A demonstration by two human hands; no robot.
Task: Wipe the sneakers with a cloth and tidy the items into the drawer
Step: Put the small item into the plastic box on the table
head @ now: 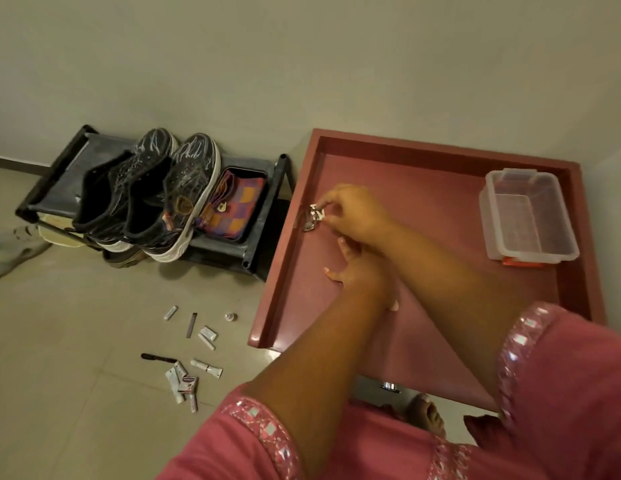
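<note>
A pair of black sneakers (156,199) with white soles stands on a low black rack (253,244) by the wall. A folded checkered cloth (238,206) lies on the rack to their right. The dark red drawer (285,271) is pulled open. My right hand (354,213) reaches over its left side and pinches a small white and black packet (316,213) just above the drawer floor. My left hand (354,271) lies below it with fingers spread on the drawer floor, partly hidden under my right forearm. Several small tubes (184,381) lie scattered on the floor.
A clear plastic box (527,216) sits in the drawer's right side. A black pen (158,357) and a tiny bottle (230,317) lie among the tubes on the tiled floor. Slippers (14,251) rest left of the rack. My foot (425,414) shows under the drawer front.
</note>
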